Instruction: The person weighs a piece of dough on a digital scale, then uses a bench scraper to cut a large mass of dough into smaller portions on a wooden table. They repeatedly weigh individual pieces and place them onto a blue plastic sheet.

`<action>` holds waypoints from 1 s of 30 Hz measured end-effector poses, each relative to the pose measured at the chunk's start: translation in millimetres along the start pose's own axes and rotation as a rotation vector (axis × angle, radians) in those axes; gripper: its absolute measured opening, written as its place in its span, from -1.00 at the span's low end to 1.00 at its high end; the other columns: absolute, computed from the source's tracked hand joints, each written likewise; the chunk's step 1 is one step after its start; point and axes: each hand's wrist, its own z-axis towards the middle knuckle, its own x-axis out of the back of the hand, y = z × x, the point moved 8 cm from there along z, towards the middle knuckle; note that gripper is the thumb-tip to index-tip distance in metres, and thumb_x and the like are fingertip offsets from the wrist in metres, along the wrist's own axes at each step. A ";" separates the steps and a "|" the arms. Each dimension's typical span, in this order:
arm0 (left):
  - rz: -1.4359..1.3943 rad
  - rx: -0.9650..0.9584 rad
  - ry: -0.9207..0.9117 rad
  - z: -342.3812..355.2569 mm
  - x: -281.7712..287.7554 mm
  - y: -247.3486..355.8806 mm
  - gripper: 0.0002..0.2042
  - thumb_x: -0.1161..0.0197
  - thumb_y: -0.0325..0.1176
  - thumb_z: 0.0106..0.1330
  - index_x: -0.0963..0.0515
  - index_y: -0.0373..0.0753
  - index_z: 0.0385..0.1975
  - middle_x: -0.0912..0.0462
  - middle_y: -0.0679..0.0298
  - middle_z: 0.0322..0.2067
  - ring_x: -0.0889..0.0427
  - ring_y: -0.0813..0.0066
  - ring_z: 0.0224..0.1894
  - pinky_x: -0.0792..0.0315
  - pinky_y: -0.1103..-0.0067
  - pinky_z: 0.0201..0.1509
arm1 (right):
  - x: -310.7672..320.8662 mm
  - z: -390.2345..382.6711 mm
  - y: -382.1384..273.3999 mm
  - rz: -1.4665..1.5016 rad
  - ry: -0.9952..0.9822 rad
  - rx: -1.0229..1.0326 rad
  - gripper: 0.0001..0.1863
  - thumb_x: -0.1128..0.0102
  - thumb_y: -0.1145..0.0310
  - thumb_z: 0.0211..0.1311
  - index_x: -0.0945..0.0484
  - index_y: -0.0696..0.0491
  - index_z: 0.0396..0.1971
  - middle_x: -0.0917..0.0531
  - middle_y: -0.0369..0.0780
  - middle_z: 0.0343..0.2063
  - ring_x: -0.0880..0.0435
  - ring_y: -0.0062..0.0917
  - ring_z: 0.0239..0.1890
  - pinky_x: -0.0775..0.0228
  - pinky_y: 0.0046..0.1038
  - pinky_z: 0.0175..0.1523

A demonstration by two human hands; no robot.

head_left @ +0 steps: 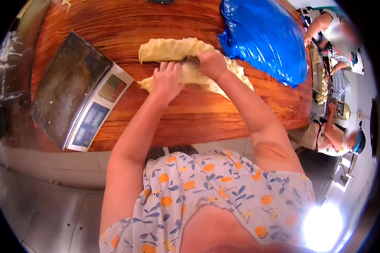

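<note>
Wears a fruit-print shirt [207,181] nearest the camera and reaches over the wooden desk [190,114] to pale dough [169,49], lying between scale [71,84] and blue plastic bag [264,40], both set aside seemingly to give 2 hands room. Lays the left hand [168,80] on the dough, fingers extended and ungripping, probably for steadying. Bends the right hand [212,63] against the fold; cannot tell any grip, fingers partly hidden.
</note>
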 end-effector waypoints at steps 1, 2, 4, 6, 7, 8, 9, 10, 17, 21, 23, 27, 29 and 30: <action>0.000 -0.005 0.028 1.1 -2.2 -4.3 -0.40 -0.48 -0.21 -0.04 -0.42 -0.16 0.04 -0.51 0.25 -0.04 -0.44 0.20 0.08 -0.37 0.30 0.09 | 1.2 -1.9 -5.5 0.020 0.014 -0.001 -0.86 -0.10 0.37 0.10 -0.53 -0.03 -0.32 -0.69 -0.17 -0.39 -0.69 -0.20 -0.30 -0.51 -0.17 -0.26; -0.001 -0.012 0.056 -2.2 -3.4 -6.5 -0.43 -0.48 -0.23 -0.05 -0.43 -0.15 0.01 -0.52 0.25 -0.07 -0.45 0.20 0.07 -0.38 0.31 0.07 | 2.3 -4.9 -10.6 0.039 0.028 -0.002 -0.86 -0.11 0.37 0.09 -0.53 -0.03 -0.32 -0.69 -0.16 -0.39 -0.69 -0.19 -0.31 -0.50 -0.16 -0.27; -0.025 -0.079 0.020 -8.3 -4.3 -5.8 -0.44 -0.46 -0.30 -0.08 -0.44 -0.14 0.00 -0.52 0.25 -0.11 -0.45 0.19 0.04 -0.39 0.31 0.05 | 4.4 -8.9 -16.8 0.016 0.065 -0.001 -0.87 -0.13 0.39 0.06 -0.53 -0.04 -0.35 -0.68 -0.16 -0.41 -0.68 -0.19 -0.31 -0.50 -0.16 -0.28; -0.035 -0.156 -0.034 -20.7 3.3 0.2 -0.44 -0.43 -0.37 -0.10 -0.45 -0.14 0.00 -0.52 0.25 -0.16 -0.46 0.18 0.01 -0.38 0.29 0.03 | 7.2 -28.4 -34.4 0.041 0.082 0.108 -0.88 -0.09 0.43 0.07 -0.53 -0.04 -0.35 -0.67 -0.16 -0.43 -0.67 -0.20 -0.30 -0.51 -0.17 -0.28; -0.041 -0.184 -0.045 -29.1 3.2 0.1 -0.45 -0.43 -0.38 -0.11 -0.46 -0.14 0.00 -0.53 0.25 -0.17 -0.46 0.19 0.00 -0.37 0.29 0.04 | 12.8 -35.6 -40.6 0.022 0.067 0.130 -0.87 -0.08 0.44 0.08 -0.53 -0.04 -0.35 -0.67 -0.16 -0.43 -0.67 -0.20 -0.30 -0.51 -0.18 -0.27; -0.047 -0.214 -0.057 -36.7 3.4 -2.9 -0.46 -0.42 -0.40 -0.11 -0.47 -0.15 -0.01 -0.54 0.25 -0.18 -0.47 0.19 -0.02 -0.37 0.30 0.05 | 20.7 -40.1 -36.3 0.082 0.121 0.122 -0.87 -0.08 0.45 0.08 -0.53 -0.04 -0.34 -0.67 -0.17 -0.43 -0.67 -0.21 -0.30 -0.51 -0.19 -0.27; -0.054 -0.252 -0.068 -40.7 4.3 -2.8 -0.47 -0.41 -0.41 -0.11 -0.48 -0.15 -0.02 -0.54 0.25 -0.19 -0.47 0.19 -0.03 -0.36 0.30 0.05 | 30.6 -45.5 -29.5 0.136 0.178 0.106 -0.86 -0.08 0.46 0.08 -0.53 -0.03 -0.34 -0.66 -0.17 -0.43 -0.67 -0.21 -0.30 -0.52 -0.19 -0.27; -0.033 -0.209 -0.134 -41.7 1.3 -5.4 -0.39 -0.46 -0.35 -0.10 -0.44 -0.15 0.06 -0.52 0.19 -0.08 -0.44 0.16 0.06 -0.32 0.29 0.15 | 41.5 -48.5 -24.2 0.193 0.232 0.100 -0.86 -0.08 0.47 0.08 -0.53 -0.03 -0.34 -0.66 -0.17 -0.43 -0.67 -0.22 -0.30 -0.52 -0.20 -0.27; -0.129 -0.250 -0.062 -22.4 11.5 44.6 -0.15 -0.53 -0.10 -0.08 -0.27 -0.20 0.26 -0.33 0.08 0.22 -0.24 0.08 0.31 -0.17 0.20 0.34 | 72.5 -94.2 46.4 0.128 0.200 -0.061 -0.86 -0.14 0.51 0.05 -0.50 -0.02 -0.36 -0.65 -0.20 -0.38 -0.66 -0.25 -0.25 -0.50 -0.20 -0.26; -0.101 -0.248 -0.109 1.2 -10.1 74.4 -0.17 -0.54 -0.12 -0.11 -0.30 -0.22 0.22 -0.44 0.14 0.13 -0.38 0.13 0.21 -0.31 0.26 0.23 | 15.3 -94.0 47.9 0.067 0.125 -0.066 -0.89 -0.13 0.49 0.08 -0.52 -0.04 -0.37 -0.65 -0.24 -0.33 -0.63 -0.31 -0.15 -0.51 -0.23 -0.21; -0.046 -0.180 -0.218 16.2 -21.2 73.8 -0.14 -0.53 -0.09 -0.09 -0.28 -0.19 0.26 -0.47 0.17 0.12 -0.43 0.17 0.17 -0.39 0.25 0.17 | 5.6 -79.6 50.7 0.043 0.093 -0.098 -0.89 -0.11 0.48 0.09 -0.53 -0.04 -0.38 -0.65 -0.24 -0.34 -0.64 -0.30 -0.17 -0.51 -0.23 -0.21; -0.060 -0.244 -0.185 22.5 -21.4 72.6 -0.31 -0.47 -0.28 -0.09 -0.38 -0.15 0.13 -0.55 0.23 -0.05 -0.50 0.19 0.04 -0.46 0.27 0.06 | 5.7 -62.1 69.6 0.087 0.041 -0.155 -0.92 -0.12 0.42 0.09 -0.54 -0.05 -0.39 -0.65 -0.17 -0.38 -0.65 -0.22 -0.22 -0.50 -0.19 -0.20; -0.090 -0.350 -0.145 13.3 -16.2 74.5 -0.53 -0.34 -0.41 -0.04 -0.47 -0.14 -0.03 -0.56 0.23 -0.17 -0.51 0.19 -0.03 -0.44 0.30 0.04 | -4.3 -79.9 58.7 0.118 0.133 -0.117 -0.92 -0.10 0.44 0.08 -0.54 -0.04 -0.40 -0.65 -0.15 -0.38 -0.65 -0.21 -0.23 -0.50 -0.17 -0.22; -0.080 -0.398 -0.149 5.6 -14.0 74.1 -0.53 -0.33 -0.41 -0.05 -0.48 -0.13 -0.04 -0.56 0.23 -0.19 -0.51 0.20 -0.04 -0.43 0.30 0.04 | -1.2 -86.0 47.2 0.105 0.105 -0.094 -0.92 -0.08 0.44 0.08 -0.53 -0.04 -0.41 -0.64 -0.14 -0.38 -0.65 -0.21 -0.23 -0.50 -0.17 -0.23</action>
